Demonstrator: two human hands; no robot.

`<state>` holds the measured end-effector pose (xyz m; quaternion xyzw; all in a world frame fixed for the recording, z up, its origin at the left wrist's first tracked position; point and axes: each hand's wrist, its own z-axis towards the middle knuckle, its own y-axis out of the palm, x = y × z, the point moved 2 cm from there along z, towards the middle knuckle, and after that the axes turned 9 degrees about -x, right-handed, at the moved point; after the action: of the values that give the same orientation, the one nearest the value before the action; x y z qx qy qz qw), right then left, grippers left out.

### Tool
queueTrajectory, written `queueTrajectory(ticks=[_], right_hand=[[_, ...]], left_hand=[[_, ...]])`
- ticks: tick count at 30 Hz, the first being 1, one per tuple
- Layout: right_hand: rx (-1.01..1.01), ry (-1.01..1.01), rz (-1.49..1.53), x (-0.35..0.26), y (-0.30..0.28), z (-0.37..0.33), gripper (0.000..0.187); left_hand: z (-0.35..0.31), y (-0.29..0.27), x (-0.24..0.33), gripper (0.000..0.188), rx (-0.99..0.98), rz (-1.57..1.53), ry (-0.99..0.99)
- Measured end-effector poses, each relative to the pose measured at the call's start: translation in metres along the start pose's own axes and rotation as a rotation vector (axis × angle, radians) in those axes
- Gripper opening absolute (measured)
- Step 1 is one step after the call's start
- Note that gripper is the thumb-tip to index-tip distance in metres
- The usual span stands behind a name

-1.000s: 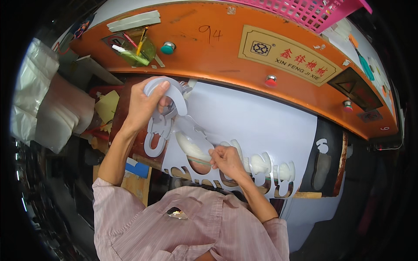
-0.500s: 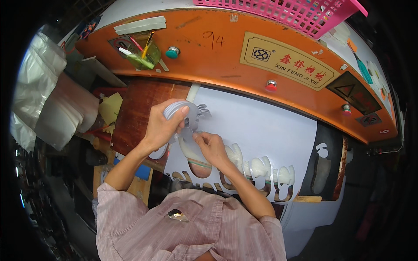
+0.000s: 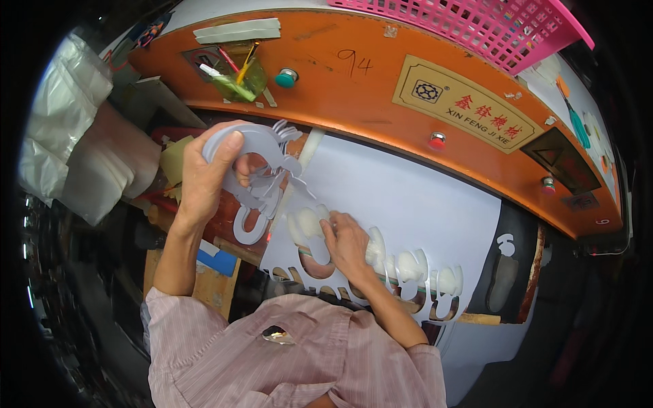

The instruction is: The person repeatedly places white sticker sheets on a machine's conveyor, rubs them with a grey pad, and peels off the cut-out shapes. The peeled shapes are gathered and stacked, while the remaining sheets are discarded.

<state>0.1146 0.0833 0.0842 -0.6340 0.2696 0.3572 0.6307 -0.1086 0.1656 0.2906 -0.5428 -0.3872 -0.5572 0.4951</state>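
Observation:
My left hand (image 3: 204,170) is closed round a stack of white curved cut-out pieces (image 3: 262,146), raised over the left end of the work table. The thumb presses on the top piece, and thin wavy ends fan out to the right. My right hand (image 3: 347,243) lies low over a large white sheet (image 3: 408,194), fingers stretched and apart, with no piece visible in it. Beside its thumb is a curved cut-out with a rough whitish patch (image 3: 309,223). Similar cut-outs run along the sheet's near edge. A loose white U-shaped piece (image 3: 250,226) sits below the stack.
An orange machine beam (image 3: 326,81) with push buttons spans the far side. Its green cup (image 3: 245,83) holds pens. A pink basket (image 3: 476,30) stands on top. Plastic-wrapped material (image 3: 68,129) is at left; a dark board (image 3: 503,272) borders the sheet at right.
My left hand has moved left and up with the stack, away from my right hand. My right hand has gone from a pinch beside the pieces to resting lower and farther right, fingers spread.

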Motion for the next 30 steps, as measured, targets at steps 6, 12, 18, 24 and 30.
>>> queueTrajectory(ticks=[6, 12, 18, 24, 30], right_hand=[[0.058, -0.227, 0.237, -0.056, -0.04, 0.022, 0.057], [-0.098, 0.078, 0.465, -0.073, -0.021, 0.024, 0.059], [0.224, -0.205, 0.29, -0.052, -0.02, 0.008, 0.043], [0.195, -0.316, 0.285, -0.038, -0.033, 0.009, 0.042], [0.223, -0.249, 0.264, -0.023, -0.057, 0.034, 0.048]], left_hand=[[-0.003, 0.016, -0.001, 0.042, -0.14, -0.056, -0.063], [-0.014, 0.03, -0.012, 0.047, -0.203, -0.11, -0.141], [-0.009, 0.054, -0.037, 0.049, -0.206, -0.26, -0.18], [-0.003, 0.065, -0.047, 0.047, -0.265, -0.299, -0.225], [0.001, 0.072, -0.047, 0.047, -0.335, -0.38, -0.231]])
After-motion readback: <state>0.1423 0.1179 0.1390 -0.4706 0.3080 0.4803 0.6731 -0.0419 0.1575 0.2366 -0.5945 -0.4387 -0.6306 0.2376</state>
